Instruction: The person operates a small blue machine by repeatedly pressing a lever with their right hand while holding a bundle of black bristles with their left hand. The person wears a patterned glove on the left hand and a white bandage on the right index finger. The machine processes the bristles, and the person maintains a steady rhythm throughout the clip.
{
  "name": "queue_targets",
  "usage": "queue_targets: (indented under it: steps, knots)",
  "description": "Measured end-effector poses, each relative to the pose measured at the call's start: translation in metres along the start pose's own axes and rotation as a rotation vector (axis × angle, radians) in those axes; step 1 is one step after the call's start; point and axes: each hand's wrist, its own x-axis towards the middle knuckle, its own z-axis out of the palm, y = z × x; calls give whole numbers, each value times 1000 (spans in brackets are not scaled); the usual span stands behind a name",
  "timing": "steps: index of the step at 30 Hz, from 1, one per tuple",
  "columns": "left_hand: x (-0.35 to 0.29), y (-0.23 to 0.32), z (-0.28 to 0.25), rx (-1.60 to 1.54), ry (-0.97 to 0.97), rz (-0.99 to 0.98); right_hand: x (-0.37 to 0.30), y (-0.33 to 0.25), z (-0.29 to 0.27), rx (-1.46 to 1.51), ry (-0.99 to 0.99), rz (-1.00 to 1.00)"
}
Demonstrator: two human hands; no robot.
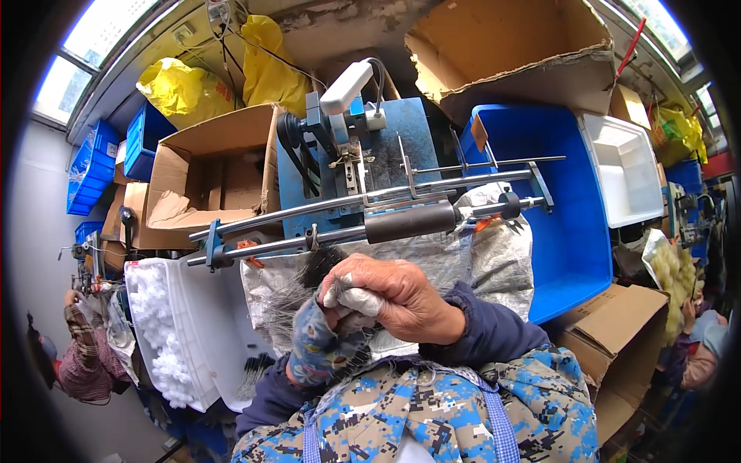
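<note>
Grip: both bare hands meet in front of the chest. The right hand (405,297) is bent at the knuckles, fingers curled inward against the left; whether it pinches strands or only steadies the other hand cannot be told. The left hand (318,339), largely under a blue floral fabric covering, appears closed around a loose bundle of fine grey-black bristles (284,312). Free ends fan out leftward, presumably because only one part of the bundle is squeezed. Pale wrapping (356,299) covers some fingertips, likely as protection; which hand's is unclear.

Beneath: a crinkled silver-white sheet (502,270) lies under the hands and bristles, probably to catch stray strands.

Just beyond the hands: a dark cylindrical sleeve (411,222) around a steel rod, perhaps padding for the forearms. Behind it, a bench machine on a blue metal plate (413,127).

Left: a long white plastic bin (210,312) holds more dark bristles (256,369) near the left forearm, seemingly for short reaches. White tufted pieces (164,332) sit in the section alongside.

Right: a deep blue plastic tub (575,255) stands beside the machine, judged within arm's reach.
</note>
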Motion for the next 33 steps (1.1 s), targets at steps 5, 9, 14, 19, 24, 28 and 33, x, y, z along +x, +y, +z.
queue_targets:
  steps: [5,9,14,19,24,28,33]
  knots:
    - [-16,-39,-23,183,-19,12,15,-57,-54,42,224,116]
    - [-38,-98,-35,760,-142,-31,57,-16,-97,-1169,175,-117]
    - [-59,-142,-22,629,-167,-130,85,63,-121,-1778,13,119]
    - [-49,-113,-29,568,-173,-92,88,73,-121,-1772,8,175]
    - [-43,-104,-28,521,-219,-211,88,77,-122,-1778,-16,203]
    - [-56,-120,-27,495,-191,-185,87,76,-124,-1727,-6,142]
    - [-50,-119,-23,374,-106,-159,91,88,-130,-1634,26,169]
